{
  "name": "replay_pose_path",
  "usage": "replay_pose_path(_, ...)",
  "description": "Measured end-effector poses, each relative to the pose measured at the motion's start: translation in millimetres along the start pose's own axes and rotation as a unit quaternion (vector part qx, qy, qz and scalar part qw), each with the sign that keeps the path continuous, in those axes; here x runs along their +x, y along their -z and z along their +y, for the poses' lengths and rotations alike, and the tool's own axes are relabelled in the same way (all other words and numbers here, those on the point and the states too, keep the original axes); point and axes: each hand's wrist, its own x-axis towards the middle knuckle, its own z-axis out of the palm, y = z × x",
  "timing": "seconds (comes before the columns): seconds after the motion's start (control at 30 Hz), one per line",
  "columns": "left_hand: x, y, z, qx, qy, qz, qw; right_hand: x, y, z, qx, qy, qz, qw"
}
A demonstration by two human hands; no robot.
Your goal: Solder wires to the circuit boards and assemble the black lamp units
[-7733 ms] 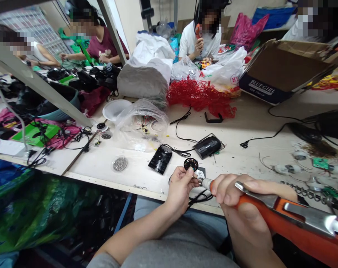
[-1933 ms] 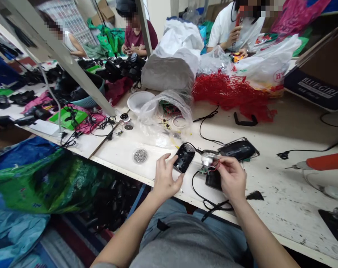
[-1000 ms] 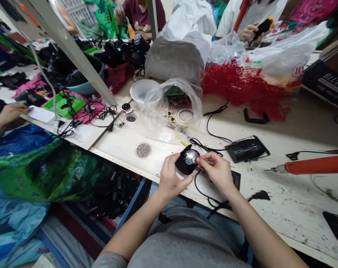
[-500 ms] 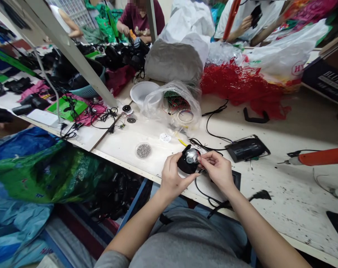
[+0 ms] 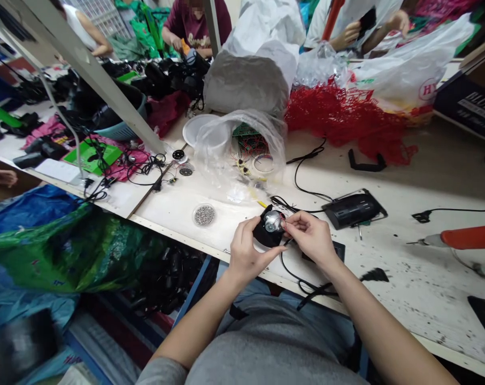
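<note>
My left hand [image 5: 244, 251] grips a small black housing [image 5: 266, 238] from its left side, thumb along the near edge and fingers on the far edge. A silver round part [image 5: 272, 221], which looks like a small motor or lamp unit, sits inside the housing. My right hand [image 5: 312, 238] is closed in a pinch at the housing's right side, on thin red wires [image 5: 283, 218] beside the silver part. Part of a black flat frame [image 5: 339, 250] shows behind my right wrist. A clear round dish of small screws [image 5: 204, 215] stands to the left.
A black lamp-like housing [image 5: 356, 208] lies to the right, near an orange electric screwdriver [image 5: 467, 239]. Behind are a plastic bag of wired circuit boards [image 5: 248, 139], a white bowl [image 5: 190, 131] and red netting [image 5: 326, 117]. A blurred black object [image 5: 25, 342] is at lower left. Co-workers sit opposite.
A blurred black object has appeared at lower left, and another person's hand at the left edge. The orange screwdriver hangs slightly lower in view. My hands keep nearly the same grip.
</note>
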Motion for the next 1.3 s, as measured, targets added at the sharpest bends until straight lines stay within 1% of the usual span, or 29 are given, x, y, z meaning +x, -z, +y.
replay_pose_path(0.2,2,-2.1,-2,-0.014,0.015,0.005,1.000,11,3,3,-0.021,0.006,-0.035,0.999)
replay_pose_path(0.37,4,-6.5,-3,-0.002,0.034,0.024,0.999,19,2,10,-0.005,0.007,-0.054,0.998)
replay_pose_path(0.57,10,-6.2,-5,-0.012,0.037,0.006,0.999,19,4,12,0.040,0.009,-0.073,0.997)
replay_pose_path(0.8,13,-4.5,-5,0.008,0.085,0.000,0.996,18,8,10,0.070,0.018,-0.103,0.992)
replay_pose_path(0.93,12,-5.5,-3,0.012,0.089,-0.003,0.996,17,9,12,0.046,0.046,-0.104,0.992)
replay_pose_path(1.1,13,-2.8,-1,0.014,0.080,-0.022,0.996,16,4,16,-0.021,0.094,-0.084,0.992)
replay_pose_path(1.2,9,1.8,-4,0.013,0.068,-0.054,0.996,13,3,15,-0.074,0.139,-0.072,0.985)
replay_pose_path(1.3,4,7.6,-14,0.005,0.076,-0.106,0.991,8,1,13,-0.129,0.194,-0.065,0.970)
